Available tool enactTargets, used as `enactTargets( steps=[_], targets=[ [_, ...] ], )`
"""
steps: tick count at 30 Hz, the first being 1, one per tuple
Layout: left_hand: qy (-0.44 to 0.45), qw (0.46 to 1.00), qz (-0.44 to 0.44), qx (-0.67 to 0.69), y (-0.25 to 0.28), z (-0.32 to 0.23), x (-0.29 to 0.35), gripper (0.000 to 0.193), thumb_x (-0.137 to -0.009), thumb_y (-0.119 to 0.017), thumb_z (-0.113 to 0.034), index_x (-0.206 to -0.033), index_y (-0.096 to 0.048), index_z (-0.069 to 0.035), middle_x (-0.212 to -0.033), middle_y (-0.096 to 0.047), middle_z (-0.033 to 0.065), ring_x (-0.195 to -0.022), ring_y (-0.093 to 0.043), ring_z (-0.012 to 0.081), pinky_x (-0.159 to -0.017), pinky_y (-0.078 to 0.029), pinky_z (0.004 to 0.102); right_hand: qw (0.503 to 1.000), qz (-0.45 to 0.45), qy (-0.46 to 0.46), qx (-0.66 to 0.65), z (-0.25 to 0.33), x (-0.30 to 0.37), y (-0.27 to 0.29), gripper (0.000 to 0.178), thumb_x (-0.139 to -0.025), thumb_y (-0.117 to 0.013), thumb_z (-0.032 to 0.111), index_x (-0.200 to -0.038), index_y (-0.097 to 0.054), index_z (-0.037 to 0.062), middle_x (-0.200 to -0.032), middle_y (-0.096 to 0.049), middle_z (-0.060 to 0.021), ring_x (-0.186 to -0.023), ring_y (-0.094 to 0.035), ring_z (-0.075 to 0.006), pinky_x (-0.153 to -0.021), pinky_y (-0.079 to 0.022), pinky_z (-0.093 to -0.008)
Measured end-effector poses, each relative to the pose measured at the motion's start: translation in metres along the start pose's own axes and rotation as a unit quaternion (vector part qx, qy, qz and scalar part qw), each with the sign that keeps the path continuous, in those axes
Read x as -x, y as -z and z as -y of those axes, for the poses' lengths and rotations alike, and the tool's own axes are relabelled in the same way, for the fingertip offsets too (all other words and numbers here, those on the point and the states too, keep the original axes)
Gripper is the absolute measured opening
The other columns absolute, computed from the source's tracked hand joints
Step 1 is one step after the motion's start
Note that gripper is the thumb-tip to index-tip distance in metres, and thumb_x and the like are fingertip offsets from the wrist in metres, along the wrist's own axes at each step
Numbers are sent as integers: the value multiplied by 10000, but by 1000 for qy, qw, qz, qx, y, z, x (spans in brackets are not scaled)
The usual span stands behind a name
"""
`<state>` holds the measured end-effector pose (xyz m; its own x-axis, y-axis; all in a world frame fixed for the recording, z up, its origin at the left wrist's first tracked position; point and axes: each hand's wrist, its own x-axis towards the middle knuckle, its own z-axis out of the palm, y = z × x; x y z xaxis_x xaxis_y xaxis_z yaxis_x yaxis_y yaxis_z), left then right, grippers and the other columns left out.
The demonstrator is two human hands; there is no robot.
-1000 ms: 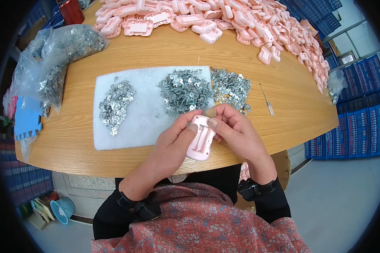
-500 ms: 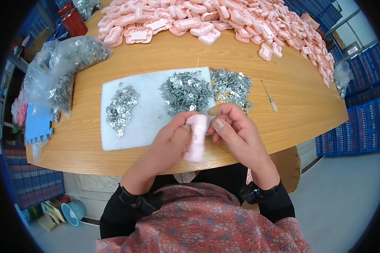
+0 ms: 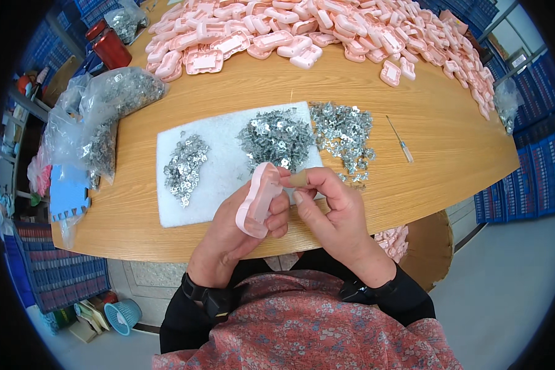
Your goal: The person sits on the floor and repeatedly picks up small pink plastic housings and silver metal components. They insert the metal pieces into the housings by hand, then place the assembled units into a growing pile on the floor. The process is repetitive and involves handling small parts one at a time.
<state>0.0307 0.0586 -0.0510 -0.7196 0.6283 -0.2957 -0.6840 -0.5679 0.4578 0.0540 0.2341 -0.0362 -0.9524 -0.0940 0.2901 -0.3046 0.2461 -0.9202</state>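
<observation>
My left hand (image 3: 229, 223) grips a pink plastic shell (image 3: 260, 200), tilted up on edge with its hollow side facing right. The fingers wrap round behind the shell. Close to its right edge is my right hand (image 3: 340, 216), thumb and forefinger drawn together, with a tan cover on the forefinger. Whether a small part sits in that pinch cannot be made out. Just beyond my hands, a white foam mat (image 3: 222, 126) bears a dense heap of small silver metal clips (image 3: 276, 139) and a thinner pile of silver pieces (image 3: 186, 168) to its left.
More metal pieces (image 3: 344, 132) lie right of the mat, then a thin screwdriver (image 3: 401, 140). A large heap of pink shells (image 3: 345, 28) covers the far side. At left are plastic bags of metal parts (image 3: 98, 114), a blue foam tile (image 3: 69, 192) and a red canister (image 3: 110, 46).
My left hand has turned the pink shell so its hollow side shows, and shifted it slightly left. My right hand's forefinger and thumb have moved left, close to the shell's edge.
</observation>
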Motion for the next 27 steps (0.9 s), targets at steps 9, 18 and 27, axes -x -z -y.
enactTargets(
  steps=[9, 18, 27],
  targets=[
    [-68, 991, -77, -87, 6, 6, -2, 460, -1042, -498, -361, -1377, -466, -47, -951, -552, 8, -803, -563, 137, -647, -486, 299, 945, 52, 215, 241, 8, 7, -6, 280, -749, -759, 120, -1002, -639, 110, -1117, -677, -21, -1024, -608, -232, -842, -416, -375],
    [-81, 994, -66, -43, 0, 7, -4, 411, -1057, -453, -295, -1394, -434, -61, -1091, -596, 68, -978, -604, 160, -850, -509, 317, 916, 19, 274, 293, 14, 6, -11, 319, -697, -793, 137, -978, -642, 119, -1043, -674, -8, -962, -593, -240, -829, -410, -387],
    [-172, 937, 22, -303, 8, 10, 16, 515, -1008, -506, -156, -1489, -334, -87, -1239, -547, 84, -1109, -539, 136, -943, -458, 316, 994, 10, -86, -65, 13, 3, 41, 209, -818, -701, 6, -1008, -614, 16, -907, -629, -42, -862, -590, -106, -772, -476, -259]
  ],
)
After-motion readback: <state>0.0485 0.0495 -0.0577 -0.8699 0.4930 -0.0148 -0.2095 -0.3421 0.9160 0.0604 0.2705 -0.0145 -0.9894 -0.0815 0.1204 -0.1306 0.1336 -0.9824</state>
